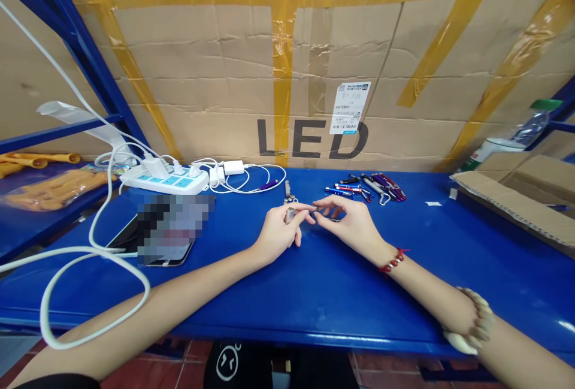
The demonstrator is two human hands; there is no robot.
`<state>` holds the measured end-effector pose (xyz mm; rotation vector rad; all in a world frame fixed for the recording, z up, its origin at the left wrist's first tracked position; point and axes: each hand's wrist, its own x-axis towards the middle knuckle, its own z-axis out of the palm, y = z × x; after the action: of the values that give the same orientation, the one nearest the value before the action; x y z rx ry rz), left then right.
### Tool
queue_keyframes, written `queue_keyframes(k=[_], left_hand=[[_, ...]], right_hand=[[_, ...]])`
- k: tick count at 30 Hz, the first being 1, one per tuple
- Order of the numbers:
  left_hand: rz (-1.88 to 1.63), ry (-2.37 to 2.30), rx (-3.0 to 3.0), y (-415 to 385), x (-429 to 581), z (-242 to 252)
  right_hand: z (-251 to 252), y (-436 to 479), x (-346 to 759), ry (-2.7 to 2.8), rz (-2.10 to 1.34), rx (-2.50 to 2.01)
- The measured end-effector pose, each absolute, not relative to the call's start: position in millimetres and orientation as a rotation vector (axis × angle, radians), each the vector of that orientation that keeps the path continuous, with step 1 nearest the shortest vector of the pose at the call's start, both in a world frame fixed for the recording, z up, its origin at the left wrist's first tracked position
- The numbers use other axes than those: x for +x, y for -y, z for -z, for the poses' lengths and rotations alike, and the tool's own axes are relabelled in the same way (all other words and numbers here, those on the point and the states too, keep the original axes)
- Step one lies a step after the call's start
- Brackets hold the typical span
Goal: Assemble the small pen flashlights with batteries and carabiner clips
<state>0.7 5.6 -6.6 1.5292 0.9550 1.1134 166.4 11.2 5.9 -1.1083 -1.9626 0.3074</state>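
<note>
My left hand [281,230] is closed around a short silver penlight tube [290,215], whose end sticks out by the thumb. Fingertip to fingertip with it, my right hand [348,221] pinches a small dark part [315,208]; its exact kind is too small to make out. Just beyond my left fingers, a few small round silver pieces [287,200], resembling button cells, lie by a little metal piece [288,187]. Farther right on the blue table lies a group of slim penlights [377,186] in silver, blue, red and purple, some with carabiner clips.
On the left are a white power strip [168,180] with plugs and cables, a phone [173,233], a looping white cord [94,251] and bagged yellow parts [63,188]. An open carton [507,197] stands right. A large LED-marked box [224,77] closes off the back.
</note>
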Motion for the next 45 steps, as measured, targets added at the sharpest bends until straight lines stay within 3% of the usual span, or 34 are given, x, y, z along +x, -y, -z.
queue_keyframes(k=[30, 45], left_hand=[[-1.018, -0.916, 1.483, -3.2, 3.7, 7.3], [-1.070, -0.950, 1.652, -4.6, -0.4, 9.4]], right_hand=[[-12.4, 2.4, 156.9, 1.947, -0.701, -0.902], [-5.9, -7.8, 161.5, 1.783, -0.721, -1.013]])
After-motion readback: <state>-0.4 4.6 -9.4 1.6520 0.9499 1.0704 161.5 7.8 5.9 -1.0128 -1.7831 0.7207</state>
